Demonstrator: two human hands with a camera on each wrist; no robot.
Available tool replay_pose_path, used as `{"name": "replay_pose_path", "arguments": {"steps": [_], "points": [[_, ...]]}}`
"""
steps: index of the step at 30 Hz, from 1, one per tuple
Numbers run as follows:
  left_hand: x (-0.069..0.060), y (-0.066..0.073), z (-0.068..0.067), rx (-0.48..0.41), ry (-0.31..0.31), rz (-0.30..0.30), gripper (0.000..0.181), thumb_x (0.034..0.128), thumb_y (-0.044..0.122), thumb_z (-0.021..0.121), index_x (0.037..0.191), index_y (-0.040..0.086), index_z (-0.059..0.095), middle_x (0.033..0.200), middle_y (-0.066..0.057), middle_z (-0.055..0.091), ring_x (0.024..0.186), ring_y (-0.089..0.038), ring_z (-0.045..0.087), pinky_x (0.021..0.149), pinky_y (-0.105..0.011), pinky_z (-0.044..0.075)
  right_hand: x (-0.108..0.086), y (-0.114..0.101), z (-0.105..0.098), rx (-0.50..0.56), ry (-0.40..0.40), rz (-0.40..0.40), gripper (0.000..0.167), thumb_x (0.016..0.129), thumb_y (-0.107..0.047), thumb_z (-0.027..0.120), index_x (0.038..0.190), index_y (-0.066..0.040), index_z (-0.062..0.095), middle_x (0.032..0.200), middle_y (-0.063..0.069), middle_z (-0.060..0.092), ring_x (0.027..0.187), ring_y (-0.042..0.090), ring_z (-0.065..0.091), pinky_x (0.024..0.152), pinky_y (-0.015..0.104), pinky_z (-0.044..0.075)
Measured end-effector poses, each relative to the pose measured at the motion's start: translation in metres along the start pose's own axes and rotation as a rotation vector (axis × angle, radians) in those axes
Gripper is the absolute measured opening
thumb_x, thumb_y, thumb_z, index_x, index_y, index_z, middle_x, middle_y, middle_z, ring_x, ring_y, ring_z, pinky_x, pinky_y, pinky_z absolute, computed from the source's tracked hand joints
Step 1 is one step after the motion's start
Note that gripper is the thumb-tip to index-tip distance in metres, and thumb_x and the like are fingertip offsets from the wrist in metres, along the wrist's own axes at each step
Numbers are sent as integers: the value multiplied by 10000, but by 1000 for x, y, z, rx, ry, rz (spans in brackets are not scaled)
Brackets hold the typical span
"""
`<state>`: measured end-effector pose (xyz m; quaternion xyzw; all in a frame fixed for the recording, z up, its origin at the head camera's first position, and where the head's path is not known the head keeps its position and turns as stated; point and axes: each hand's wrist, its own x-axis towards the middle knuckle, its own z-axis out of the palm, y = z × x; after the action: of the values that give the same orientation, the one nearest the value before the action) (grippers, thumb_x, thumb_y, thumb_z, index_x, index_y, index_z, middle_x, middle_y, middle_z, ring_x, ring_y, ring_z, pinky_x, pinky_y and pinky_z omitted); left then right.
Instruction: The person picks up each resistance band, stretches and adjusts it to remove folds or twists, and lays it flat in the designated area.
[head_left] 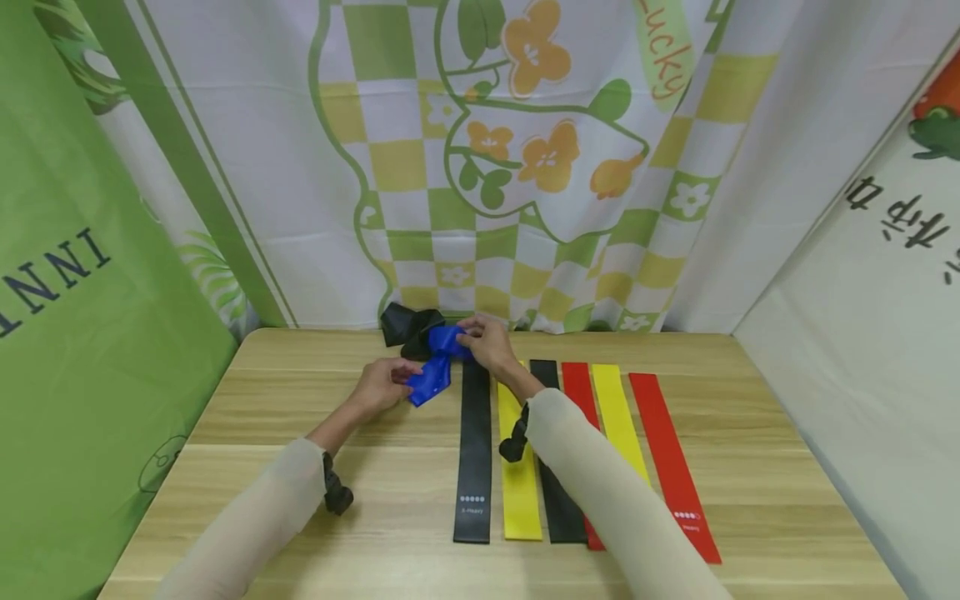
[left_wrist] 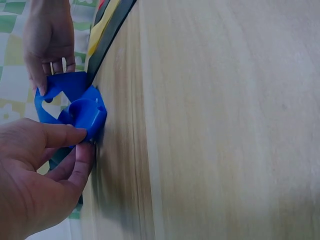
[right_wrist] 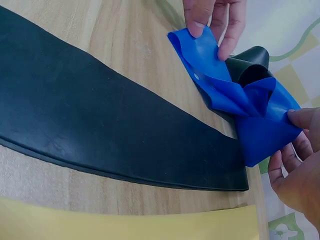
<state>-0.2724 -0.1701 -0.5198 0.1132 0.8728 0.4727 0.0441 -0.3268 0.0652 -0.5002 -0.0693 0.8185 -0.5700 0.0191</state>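
Observation:
A twisted blue band [head_left: 431, 382] is stretched between both hands near the table's back edge. The left hand [head_left: 381, 386] pinches its lower left end between thumb and fingers. At the upper right end, the right hand [head_left: 489, 343] grips the band with thumb and fingers. In the right wrist view the blue band [right_wrist: 267, 135] is folded and twisted in the middle, over the far end of a flat black band [right_wrist: 125, 120]. A crumpled black band [head_left: 411, 325] lies just behind the blue one, at the back edge.
Right of the hands, flat bands lie side by side: black [head_left: 474, 450], yellow [head_left: 521, 500], another black [head_left: 564, 500], red [head_left: 579, 383], yellow [head_left: 618, 408] and red [head_left: 667, 450]. The right forearm passes over several. A patterned curtain [head_left: 525, 250] hangs behind the wooden table [head_left: 765, 500].

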Motion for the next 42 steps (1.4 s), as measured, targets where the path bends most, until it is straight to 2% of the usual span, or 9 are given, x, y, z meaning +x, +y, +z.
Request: {"name": "replay_pose_path", "arguments": {"steps": [8,13,16,19,24,28,33,38,42], "points": [[-7,1,-12,-14,6,-58,328,864,-116,703,1168,-20,782,1241,-218,745,1178,-383,696,942,-393,580,2,-4,-12,141,2,16,312,1031,-40,682,1343,-49,690,1007,33,649,853,140,559,720,247,472],[-11,-1,-19,21,18,-86,300,880,-81,698,1148,4,804,1232,-205,750,1101,-309,687,805,-249,521,2,-5,-22,195,26,-3,342,1035,-1,653,1375,-35,674,1175,123,693,1051,204,619,883,337,537],[-13,-2,-22,24,29,-99,283,878,-73,692,1114,15,820,1214,-199,755,983,-242,648,706,-220,475,3,-4,-28,198,26,-25,349,1038,9,640,1384,-29,674,1343,166,672,1222,288,603,967,415,545],[-15,-2,-26,18,45,-103,277,882,-73,678,1097,18,826,1206,-201,757,914,-227,612,649,-230,449,3,-5,-34,203,20,-44,342,1039,21,628,1377,-8,674,1369,177,648,1240,311,596,992,435,551],[-18,-3,-33,1,66,-88,278,916,-75,665,1115,35,826,1234,-187,755,985,-249,642,677,-231,462,3,-6,-44,232,21,-52,334,1030,54,614,1360,50,660,1322,224,658,1094,238,624,970,408,567],[-20,-5,-39,-21,92,-68,279,922,-69,666,1123,39,826,1236,-167,760,1122,-285,660,811,-263,491,2,-8,-52,243,12,-59,341,1018,68,616,1358,77,648,1367,260,656,1134,252,631,998,402,559],[-22,-6,-47,-82,114,-88,287,943,-59,651,1160,40,813,1282,-167,741,1205,-307,621,842,-272,479,0,-9,-66,210,-24,-56,337,1027,42,619,1361,52,657,1310,201,694,1071,229,658,948,359,569],[-24,-4,-54,-210,126,-118,280,963,-44,649,1207,-4,781,1257,-186,735,1004,-194,619,725,-227,521,-1,-7,-77,171,-49,-73,339,1022,47,632,1360,63,653,1255,229,703,953,156,653,847,284,567],[-25,-3,-59,-334,120,-146,279,1004,-17,651,1268,-61,729,1248,-198,704,942,-109,674,867,-310,614,-3,-7,-86,150,-72,-65,331,1015,62,642,1344,53,667,1230,247,698,975,174,676,852,278,582]]}}
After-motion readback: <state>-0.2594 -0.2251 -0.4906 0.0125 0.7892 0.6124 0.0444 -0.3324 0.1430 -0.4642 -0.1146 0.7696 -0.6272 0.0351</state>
